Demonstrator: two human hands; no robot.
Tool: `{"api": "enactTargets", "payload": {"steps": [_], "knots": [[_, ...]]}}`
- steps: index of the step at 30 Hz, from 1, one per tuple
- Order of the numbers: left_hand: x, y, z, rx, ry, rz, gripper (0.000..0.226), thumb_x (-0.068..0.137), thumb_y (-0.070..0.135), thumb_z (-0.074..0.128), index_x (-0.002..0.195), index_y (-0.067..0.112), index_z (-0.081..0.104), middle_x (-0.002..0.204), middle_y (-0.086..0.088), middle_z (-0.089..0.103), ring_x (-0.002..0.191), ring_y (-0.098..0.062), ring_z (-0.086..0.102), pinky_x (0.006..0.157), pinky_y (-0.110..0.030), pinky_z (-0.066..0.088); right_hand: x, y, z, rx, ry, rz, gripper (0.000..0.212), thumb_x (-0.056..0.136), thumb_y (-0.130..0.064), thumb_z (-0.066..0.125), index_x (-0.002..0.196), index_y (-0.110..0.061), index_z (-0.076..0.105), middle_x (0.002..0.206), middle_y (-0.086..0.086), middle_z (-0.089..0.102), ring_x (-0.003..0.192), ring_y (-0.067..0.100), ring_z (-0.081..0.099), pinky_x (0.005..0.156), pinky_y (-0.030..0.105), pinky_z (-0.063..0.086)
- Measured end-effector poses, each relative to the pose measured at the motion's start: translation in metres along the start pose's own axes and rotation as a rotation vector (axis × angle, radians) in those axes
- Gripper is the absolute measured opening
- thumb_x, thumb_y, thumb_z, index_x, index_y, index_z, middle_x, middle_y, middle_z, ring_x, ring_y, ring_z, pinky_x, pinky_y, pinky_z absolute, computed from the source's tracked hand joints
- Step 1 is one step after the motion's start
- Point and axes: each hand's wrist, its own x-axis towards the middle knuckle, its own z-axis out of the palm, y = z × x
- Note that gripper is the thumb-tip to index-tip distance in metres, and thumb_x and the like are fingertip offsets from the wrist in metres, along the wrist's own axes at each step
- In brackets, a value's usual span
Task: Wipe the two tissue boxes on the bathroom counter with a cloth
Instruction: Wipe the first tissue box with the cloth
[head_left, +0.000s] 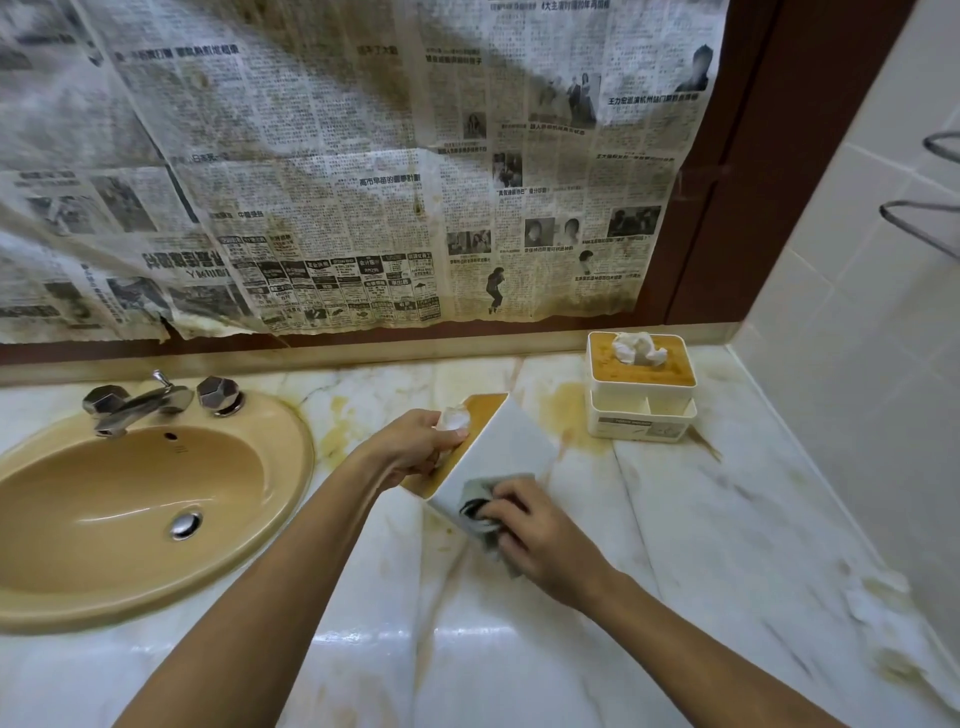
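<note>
left hand (415, 447) gripping tilted tissue box (514, 447), right hand (540, 530) pressing grey cloth (480, 501) on its side

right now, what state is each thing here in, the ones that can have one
near white tissue box with wooden lid: tilted, gripped by the left hand, tissue poking out
grey cloth: bunched, held against that box's white side by the right hand
far white tissue box with wooden lid: upright, tissue poking out, untouched
chrome tap: no water running
tan oval sink: no standing water
newspaper sheet: stained, lower edge torn
</note>
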Motion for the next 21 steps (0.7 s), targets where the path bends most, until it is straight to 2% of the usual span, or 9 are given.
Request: {"api": "enactTargets", "payload": {"steps": [2, 5, 7, 10, 13, 15, 17, 19, 21], "knots": [[-0.003, 0.002, -0.006, 0.039, -0.032, 0.031, 0.024, 0.095, 0.025, 0.062, 0.107, 0.004, 0.063, 0.071, -0.002, 0.045, 0.055, -0.01, 0.037, 0.049, -0.022, 0.027, 0.0, 0.006, -0.012, 0.128, 0.105, 0.189, 0.023, 0.088, -0.01, 0.051, 0.107, -0.012, 0.062, 0.106, 0.001, 0.051, 0.098, 0.006, 0.053, 0.089, 0.014, 0.041], [-0.008, 0.006, -0.011, 0.171, -0.057, 0.07, 0.024, 0.097, 0.023, 0.06, 0.113, 0.005, 0.062, 0.071, 0.004, 0.049, 0.061, -0.01, 0.041, 0.054, -0.023, 0.031, 0.011, 0.017, -0.03, 0.213, 0.33, 0.417, 0.018, 0.09, -0.006, 0.051, 0.102, -0.014, 0.061, 0.099, -0.001, 0.053, 0.096, -0.006, 0.052, 0.084, 0.007, 0.038], [-0.009, 0.009, -0.013, 0.319, -0.057, 0.107, 0.017, 0.098, 0.022, 0.059, 0.11, 0.011, 0.063, 0.077, 0.005, 0.055, 0.071, -0.012, 0.048, 0.062, -0.024, 0.036, 0.019, 0.026, -0.038, 0.258, 0.377, 0.548, 0.019, 0.092, -0.001, 0.053, 0.102, -0.016, 0.059, 0.099, -0.001, 0.056, 0.096, -0.006, 0.054, 0.082, 0.01, 0.04], [-0.003, 0.006, -0.017, 0.601, -0.063, 0.148, 0.01, 0.096, 0.025, 0.059, 0.1, 0.016, 0.057, 0.088, 0.001, 0.059, 0.081, -0.018, 0.053, 0.072, -0.032, 0.038, 0.021, 0.043, -0.042, 0.348, 0.356, 0.716, 0.018, 0.096, -0.006, 0.052, 0.105, -0.018, 0.061, 0.104, -0.003, 0.061, 0.099, 0.007, 0.058, 0.085, 0.026, 0.049], [0.001, 0.001, -0.018, 0.768, -0.05, 0.132, 0.017, 0.094, 0.025, 0.06, 0.1, 0.01, 0.054, 0.087, -0.003, 0.059, 0.083, -0.026, 0.055, 0.07, -0.034, 0.038, 0.024, 0.048, -0.044, 0.411, 0.342, 0.792, 0.018, 0.097, -0.01, 0.051, 0.106, -0.021, 0.062, 0.102, -0.002, 0.064, 0.097, 0.013, 0.061, 0.083, 0.031, 0.051], [0.001, -0.001, -0.015, 0.857, -0.049, 0.122, 0.022, 0.093, 0.025, 0.06, 0.111, 0.013, 0.056, 0.093, -0.004, 0.062, 0.09, -0.028, 0.058, 0.08, -0.039, 0.044, 0.025, 0.045, -0.044, 0.443, 0.337, 0.81, 0.018, 0.097, -0.007, 0.05, 0.102, -0.021, 0.062, 0.097, -0.005, 0.065, 0.089, 0.004, 0.06, 0.077, 0.023, 0.05], [0.002, -0.004, -0.012, 0.931, -0.075, 0.115, 0.023, 0.093, 0.023, 0.06, 0.116, 0.022, 0.055, 0.096, 0.003, 0.06, 0.094, -0.023, 0.056, 0.091, -0.042, 0.045, 0.024, 0.042, -0.043, 0.471, 0.326, 0.814, 0.019, 0.097, -0.005, 0.05, 0.101, -0.019, 0.062, 0.093, -0.005, 0.066, 0.08, -0.003, 0.059, 0.07, 0.014, 0.048], [0.002, -0.009, -0.011, 0.892, -0.129, 0.104, 0.022, 0.092, 0.013, 0.056, 0.106, 0.03, 0.056, 0.095, 0.009, 0.059, 0.091, -0.016, 0.054, 0.096, -0.04, 0.047, 0.023, 0.041, -0.039, 0.489, 0.308, 0.821, 0.018, 0.097, -0.005, 0.05, 0.101, -0.018, 0.062, 0.093, -0.005, 0.066, 0.078, -0.004, 0.059, 0.067, 0.011, 0.048], [0.002, -0.015, -0.014, 0.814, -0.169, 0.099, 0.033, 0.09, 0.002, 0.048, 0.098, 0.031, 0.059, 0.1, 0.009, 0.066, 0.085, -0.012, 0.058, 0.096, -0.036, 0.049, 0.022, 0.04, -0.036, 0.507, 0.298, 0.832, 0.018, 0.097, -0.005, 0.051, 0.101, -0.017, 0.063, 0.092, -0.005, 0.066, 0.077, -0.005, 0.059, 0.066, 0.011, 0.048]]}}
